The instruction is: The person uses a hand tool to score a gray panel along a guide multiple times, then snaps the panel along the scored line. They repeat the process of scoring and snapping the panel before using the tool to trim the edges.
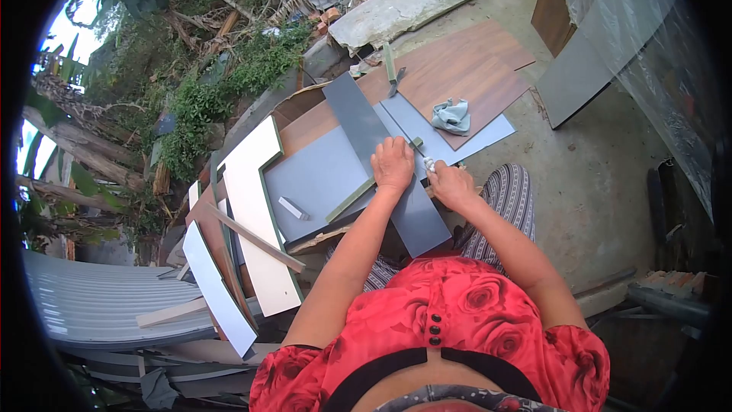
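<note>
A long, narrow dark grey board point(352, 111) lies slantwise across my work surface, its near end point(421, 221) reaching toward my lap. My left hand point(394, 164) presses on its middle with fingers bent and close together. Beside that board's right edge, my right hand point(453, 185) is closed around a small tool with a white, wrapped-looking handle point(428, 163); its working end is hard to make out. A short green-edged piece point(416, 142) sits just beyond the two hands. Under the board is a wider light grey panel point(309, 172).
A crumpled grey-green cloth point(451, 116) rests on brown wood-grain panels point(465, 61). Farther off lies a hooked metal tool point(396, 82). White panels point(255, 214), a wooden strip point(255, 236) and a small pale block point(293, 208) are at left. Plastic sheeting point(633, 46) hangs over boards at right.
</note>
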`<state>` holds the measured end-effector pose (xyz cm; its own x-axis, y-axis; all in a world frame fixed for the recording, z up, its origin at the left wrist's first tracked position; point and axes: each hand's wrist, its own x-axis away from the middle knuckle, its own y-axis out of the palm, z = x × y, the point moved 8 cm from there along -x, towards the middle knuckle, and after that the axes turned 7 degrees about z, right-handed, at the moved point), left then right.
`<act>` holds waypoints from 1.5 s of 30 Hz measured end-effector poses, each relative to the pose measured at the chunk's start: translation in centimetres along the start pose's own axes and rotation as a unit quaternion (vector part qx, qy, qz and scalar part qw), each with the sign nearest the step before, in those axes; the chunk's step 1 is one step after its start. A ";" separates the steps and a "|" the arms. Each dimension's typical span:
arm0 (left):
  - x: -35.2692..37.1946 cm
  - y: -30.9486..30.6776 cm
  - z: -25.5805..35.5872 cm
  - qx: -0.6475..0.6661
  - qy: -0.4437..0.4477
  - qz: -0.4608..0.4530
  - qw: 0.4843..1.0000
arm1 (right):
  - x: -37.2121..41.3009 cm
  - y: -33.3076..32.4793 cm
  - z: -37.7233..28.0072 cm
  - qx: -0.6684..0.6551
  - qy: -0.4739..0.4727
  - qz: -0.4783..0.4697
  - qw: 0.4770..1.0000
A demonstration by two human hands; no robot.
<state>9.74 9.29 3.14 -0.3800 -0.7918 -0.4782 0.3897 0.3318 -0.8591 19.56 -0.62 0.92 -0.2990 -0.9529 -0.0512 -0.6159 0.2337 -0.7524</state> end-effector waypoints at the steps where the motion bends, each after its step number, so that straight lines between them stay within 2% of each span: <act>1: 0.0 -0.1 0.0 0.000 -0.001 0.002 1.000 | -0.9 0.3 -0.1 0.000 0.001 0.006 1.000; 3: 0.0 -0.1 0.0 0.000 0.000 0.005 1.000 | -0.8 0.4 0.1 -0.001 0.003 0.012 1.000; 10: 0.1 0.2 -0.2 0.010 -0.006 0.002 1.000 | 9.6 -1.8 3.9 -0.006 0.039 -0.047 0.998; 19: 0.1 0.6 -0.3 -0.007 -0.005 -0.018 1.000 | -1.1 0.7 0.2 -0.008 0.006 0.015 1.000; 21: 0.2 0.9 -0.4 -0.008 -0.007 -0.019 1.000 | -0.5 0.3 0.3 -0.018 0.003 0.022 1.000; 28: 0.2 1.0 -0.6 -0.002 -0.012 -0.024 1.000 | 9.3 -2.1 3.4 -0.014 0.044 -0.051 0.998; 32: 0.1 0.3 0.0 0.005 0.016 0.010 1.000 | 4.9 -1.5 1.9 -0.001 0.028 -0.018 0.999; 35: 0.1 0.7 -0.3 -0.001 0.005 -0.014 1.000 | -0.5 -0.3 -0.1 -0.005 0.003 0.015 1.000; 38: 0.1 0.5 -0.3 -0.003 0.000 -0.007 1.000 | -1.3 0.3 -0.3 -0.011 -0.007 0.020 1.000; 45: 0.1 0.3 -0.3 0.004 0.001 -0.002 1.000 | 9.1 -1.6 3.7 0.001 0.033 -0.044 0.999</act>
<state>9.62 9.47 2.77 -0.3840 -0.7917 -0.4752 0.3950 0.3244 -0.8595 20.56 -10.39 -0.80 -0.2910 -0.9550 0.0574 -0.6405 0.1499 -0.7532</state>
